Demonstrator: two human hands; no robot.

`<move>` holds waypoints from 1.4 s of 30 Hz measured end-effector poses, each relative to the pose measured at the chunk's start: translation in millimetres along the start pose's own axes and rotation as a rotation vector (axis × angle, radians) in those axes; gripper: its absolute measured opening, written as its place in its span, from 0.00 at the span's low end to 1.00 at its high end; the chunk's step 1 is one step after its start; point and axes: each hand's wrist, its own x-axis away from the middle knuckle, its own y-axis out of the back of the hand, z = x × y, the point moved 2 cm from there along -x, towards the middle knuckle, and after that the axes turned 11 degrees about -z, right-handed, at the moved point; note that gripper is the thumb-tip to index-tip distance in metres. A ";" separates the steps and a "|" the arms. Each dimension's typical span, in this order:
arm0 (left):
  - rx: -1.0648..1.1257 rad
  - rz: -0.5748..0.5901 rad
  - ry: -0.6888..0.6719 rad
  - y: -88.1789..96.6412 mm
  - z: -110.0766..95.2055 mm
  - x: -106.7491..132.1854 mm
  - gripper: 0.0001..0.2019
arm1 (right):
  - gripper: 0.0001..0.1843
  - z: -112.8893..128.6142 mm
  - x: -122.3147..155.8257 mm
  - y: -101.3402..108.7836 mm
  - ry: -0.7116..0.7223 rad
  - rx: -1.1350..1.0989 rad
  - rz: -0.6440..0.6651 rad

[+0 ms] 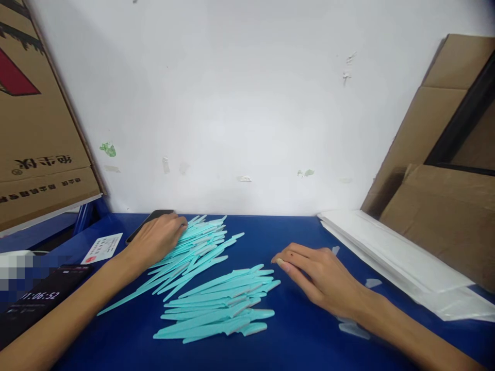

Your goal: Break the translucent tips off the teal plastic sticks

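Two heaps of slim turquoise plastic sticks lie on a blue table [294,232]. The far heap [197,247] fans out under my left hand [158,239], which rests flat on its left end with fingers stretched over the sticks. The near heap [224,304] lies in front of me, stacked roughly parallel. My right hand [317,275] lies palm down on the table just right of the near heap, fingers extended toward the stick tips and almost touching them. Neither hand grips anything.
A phone showing a clock [38,301] lies at the left edge, a white card [102,248] and a dark flat object [149,219] behind my left hand. White plastic sleeves [394,257] are stacked at right. Cardboard boxes [448,216] lean at right and left [34,129]. A white wall stands behind.
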 end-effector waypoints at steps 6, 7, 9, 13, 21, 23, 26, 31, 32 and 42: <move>0.134 -0.106 -0.229 11.8 -43.0 9.7 0.20 | 0.16 -3.8 0.2 1.4 -0.031 0.065 -0.013; 0.206 -0.070 -0.291 13.2 -54.2 14.2 0.20 | 0.16 -5.2 -0.4 2.0 -0.038 0.088 -0.015; 0.313 0.053 -0.366 14.2 -74.6 24.1 0.17 | 0.17 -9.5 -2.7 4.2 -0.051 0.151 -0.003; 0.327 0.197 -0.378 12.3 -97.9 39.6 0.10 | 0.19 -28.9 -7.3 16.3 -0.095 0.354 0.110; 0.397 0.275 -0.308 2.6 -99.3 41.9 0.08 | 0.09 -94.7 13.8 54.9 -0.481 0.669 0.292; 0.412 0.263 -0.296 2.8 -99.6 42.0 0.08 | 0.07 -102.0 18.3 55.9 -0.498 0.660 0.301; 0.415 0.253 -0.287 4.4 -100.3 43.1 0.08 | 0.07 -106.8 21.8 49.3 -0.510 0.620 0.314; 0.406 0.236 -0.295 4.4 -100.5 43.7 0.10 | 0.04 -105.1 24.7 32.7 -0.478 0.532 0.298; 0.396 0.231 -0.297 3.4 -100.4 43.4 0.09 | 0.05 -103.7 24.6 30.4 -0.465 0.519 0.286; 0.259 0.093 -0.408 -1.5 -102.2 43.1 0.15 | 0.17 -67.1 0.4 22.2 -0.310 0.382 0.062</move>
